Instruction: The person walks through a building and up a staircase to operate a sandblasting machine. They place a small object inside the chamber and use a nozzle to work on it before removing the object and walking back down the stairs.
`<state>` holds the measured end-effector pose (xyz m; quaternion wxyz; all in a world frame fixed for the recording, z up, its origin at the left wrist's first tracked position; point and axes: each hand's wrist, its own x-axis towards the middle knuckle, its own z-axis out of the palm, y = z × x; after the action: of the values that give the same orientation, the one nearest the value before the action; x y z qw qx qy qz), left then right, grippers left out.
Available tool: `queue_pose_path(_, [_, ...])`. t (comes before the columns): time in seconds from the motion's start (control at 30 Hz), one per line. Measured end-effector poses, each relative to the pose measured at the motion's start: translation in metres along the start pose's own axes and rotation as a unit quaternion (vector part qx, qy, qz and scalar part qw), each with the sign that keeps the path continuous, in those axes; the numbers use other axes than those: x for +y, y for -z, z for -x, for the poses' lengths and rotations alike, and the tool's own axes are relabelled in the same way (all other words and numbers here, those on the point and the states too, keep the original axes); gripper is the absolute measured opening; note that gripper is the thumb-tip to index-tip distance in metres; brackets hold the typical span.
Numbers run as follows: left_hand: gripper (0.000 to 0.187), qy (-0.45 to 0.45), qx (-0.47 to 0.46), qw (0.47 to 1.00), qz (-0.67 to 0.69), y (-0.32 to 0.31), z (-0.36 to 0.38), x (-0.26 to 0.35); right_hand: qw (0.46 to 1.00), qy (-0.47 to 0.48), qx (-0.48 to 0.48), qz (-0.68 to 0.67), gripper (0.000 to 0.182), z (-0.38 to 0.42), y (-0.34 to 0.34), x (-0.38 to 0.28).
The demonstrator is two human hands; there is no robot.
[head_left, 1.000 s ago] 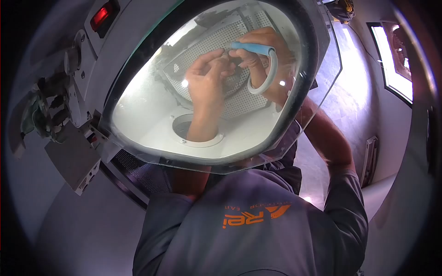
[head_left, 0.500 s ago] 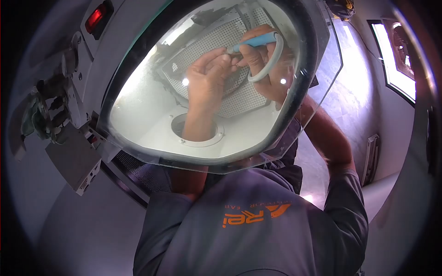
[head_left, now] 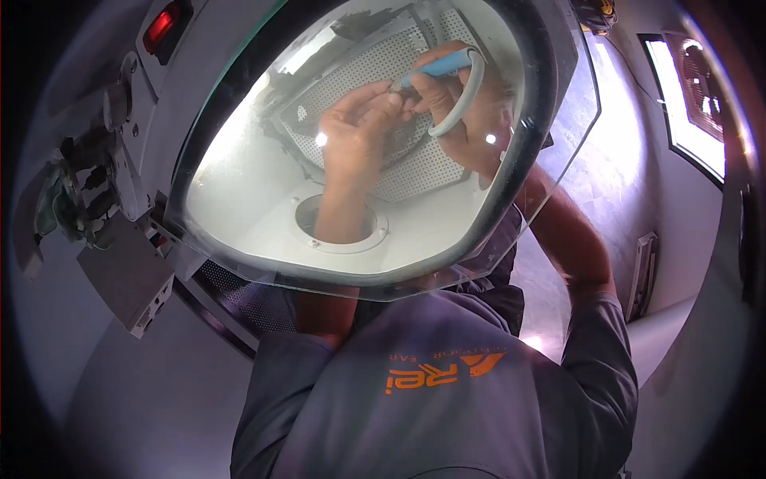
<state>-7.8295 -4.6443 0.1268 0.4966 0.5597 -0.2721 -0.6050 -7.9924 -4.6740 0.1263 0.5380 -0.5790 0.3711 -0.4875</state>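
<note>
Behind the window of a blasting cabinet, my right hand (head_left: 459, 104) is closed round a blue blasting handpiece (head_left: 440, 67). A pale grey hose (head_left: 471, 89) loops from its rear end down past my fingers. The handpiece's tip points left, close to the fingertips of my left hand (head_left: 359, 128). Those fingers are pinched together around something too small to make out. My left forearm comes up through a round port (head_left: 381, 231) in the cabinet's wall. Beneath both hands lies a perforated metal grate (head_left: 319, 104).
A dark-rimmed clear window (head_left: 383, 275) lies between my head and my hands. At upper left, a red-lit switch (head_left: 162, 28) sits on the cabinet. Fittings and a grey box (head_left: 120, 279) are at left. A framed panel (head_left: 694, 104) stands at far right.
The cabinet window has shifted very slightly in view. Both hands keep nearly the same pose, with the handpiece tilted a little differently.
</note>
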Motion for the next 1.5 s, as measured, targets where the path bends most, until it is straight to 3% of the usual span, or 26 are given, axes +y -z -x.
queue_pose_path(0.23, [0.033, 0.003, -0.002, 1.000, -0.023, 0.001, 0.000, 0.003, 0.999, -0.001, -0.030, -0.030, 0.024, 0.002, 0.004, 0.006])
queue_pose_path(0.4, [0.036, 0.011, 0.005, 0.999, -0.038, 0.001, -0.001, 0.003, 0.995, 0.034, 0.061, 0.073, 0.024, -0.002, -0.008, -0.008])
queue_pose_path(0.53, [0.037, 0.019, 0.009, 0.998, -0.066, 0.000, 0.000, 0.005, 0.989, 0.042, 0.041, 0.138, 0.023, -0.003, -0.002, 0.000])
queue_pose_path(0.7, [0.036, 0.023, 0.009, 0.998, -0.065, 0.000, -0.001, 0.005, 0.995, -0.013, 0.041, 0.095, 0.024, -0.005, -0.006, -0.019])
queue_pose_path(1.27, [0.031, 0.018, 0.005, 0.998, -0.058, -0.002, -0.002, 0.005, 0.984, 0.071, 0.011, 0.164, 0.024, 0.004, 0.000, 0.011])
queue_pose_path(1.5, [0.031, 0.018, 0.000, 0.998, -0.064, -0.002, 0.000, 0.007, 0.997, 0.009, -0.002, 0.076, 0.024, 0.006, -0.001, 0.011])
